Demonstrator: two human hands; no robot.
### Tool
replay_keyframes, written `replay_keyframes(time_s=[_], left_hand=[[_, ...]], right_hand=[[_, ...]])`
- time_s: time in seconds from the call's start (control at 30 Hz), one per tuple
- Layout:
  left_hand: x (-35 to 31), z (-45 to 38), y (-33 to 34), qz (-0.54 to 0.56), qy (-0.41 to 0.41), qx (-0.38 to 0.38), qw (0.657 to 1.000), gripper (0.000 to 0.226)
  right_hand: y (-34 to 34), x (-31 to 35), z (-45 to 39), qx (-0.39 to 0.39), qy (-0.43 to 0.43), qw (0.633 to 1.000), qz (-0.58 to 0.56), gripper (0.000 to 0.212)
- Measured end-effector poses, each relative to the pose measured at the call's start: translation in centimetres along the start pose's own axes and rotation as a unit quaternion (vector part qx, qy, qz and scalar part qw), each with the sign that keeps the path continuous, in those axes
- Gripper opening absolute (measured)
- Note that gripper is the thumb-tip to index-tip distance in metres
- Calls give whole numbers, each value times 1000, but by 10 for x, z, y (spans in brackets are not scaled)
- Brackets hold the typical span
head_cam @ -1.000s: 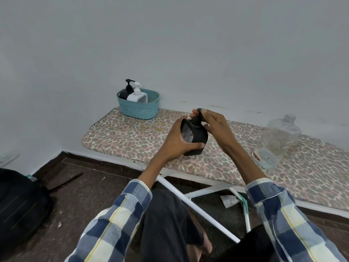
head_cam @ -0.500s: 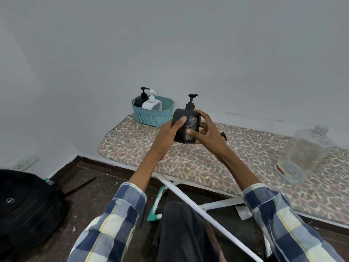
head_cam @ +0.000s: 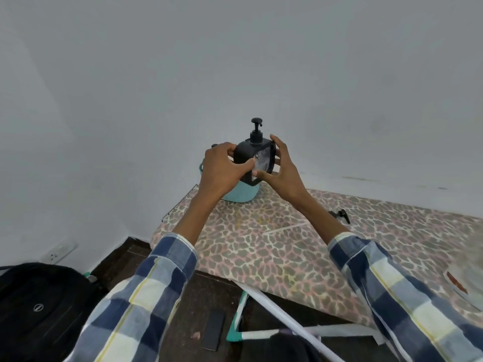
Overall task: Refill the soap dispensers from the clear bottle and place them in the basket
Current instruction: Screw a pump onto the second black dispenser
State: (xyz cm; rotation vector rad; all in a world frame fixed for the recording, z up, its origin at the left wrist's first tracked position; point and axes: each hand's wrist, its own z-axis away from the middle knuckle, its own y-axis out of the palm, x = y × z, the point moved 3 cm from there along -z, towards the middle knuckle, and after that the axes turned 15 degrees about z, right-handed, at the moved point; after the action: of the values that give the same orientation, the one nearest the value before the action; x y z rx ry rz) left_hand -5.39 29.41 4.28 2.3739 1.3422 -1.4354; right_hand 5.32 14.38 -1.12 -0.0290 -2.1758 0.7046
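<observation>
Black soap dispenser [head_cam: 254,158] held upright w/ both hands, up in the air directly over the teal basket [head_cam: 241,193], pump head on top, pale patterned label facing camera. Left hand [head_cam: 222,169] wrapped round dispenser's left side, fingers curled on the body, thumb across the front by the label. Right hand [head_cam: 281,169] on the right side, fingers spread & only partly closed: fingertips on upper right edge, thumb at lower front corner. Not let go by either hand. Basket mostly hidden behind hands & dispenser, only lower wall & a bit of left rim showing; contents not visible. Sits at far left end of the leopard-print board [head_cam: 261,252], close to the grey wall [head_cam: 235,61]. Clear bottle [head_cam: 467,273] just at right frame edge, blurred, on the board, well apart from basket; cap state — can't tell. Small black item [head_cam: 341,215] on the board right of right forearm, too small to ID. Thin white strip [head_cam: 286,228] lying between forearms. Plaid sleeves [head_cam: 146,291] on both arms. Below board: white metal legs [head_cam: 282,317], dark floor, black backpack [head_cam: 41,309] at left, flat dark phone-like slab [head_cam: 214,330], wall socket [head_cam: 58,252].
</observation>
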Motion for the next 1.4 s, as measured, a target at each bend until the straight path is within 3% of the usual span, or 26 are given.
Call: replay_keyframes(time_s=[0.17, 0.3, 0.43, 0.57, 0.73, 0.83, 0.97, 1.03, 1.17, 1.4], left_hand=[[28, -19, 17, 48, -18, -61, 997, 38], [55, -25, 24, 64, -19, -52, 996, 38], [70, -22, 30, 84, -23, -39, 995, 37], [85, -18, 39, 62, -18, -26, 998, 40], [99, -12, 41, -76, -16, -37, 996, 40], [109, -7, 37, -86, -31, -44, 995, 37], [122, 5, 25, -74, -43, -86, 993, 37], [130, 12, 21, -50, -73, -106, 990, 44], [138, 24, 26, 8, -119, -51, 992, 67], [143, 22, 41, 8, -145, 2, 989, 95]], right_hand=[[20, -12, -41, 31, 7, 999, -9, 103], [37, -28, -53, 80, 23, 996, -30, 118], [51, -39, -59, 63, 29, 998, 1, 126], [56, -45, -58, 50, 26, 997, 53, 107], [63, -51, -53, 57, 18, 992, 108, 79], [68, -51, -47, 62, 0, 992, 113, 68], [76, -58, -34, 38, 38, 994, 96, 96], [80, -64, -27, 23, 59, 996, 69, 100], [82, -70, -25, 23, 56, 997, 53, 100], [81, -77, -38, 53, 50, 996, 59, 97]])
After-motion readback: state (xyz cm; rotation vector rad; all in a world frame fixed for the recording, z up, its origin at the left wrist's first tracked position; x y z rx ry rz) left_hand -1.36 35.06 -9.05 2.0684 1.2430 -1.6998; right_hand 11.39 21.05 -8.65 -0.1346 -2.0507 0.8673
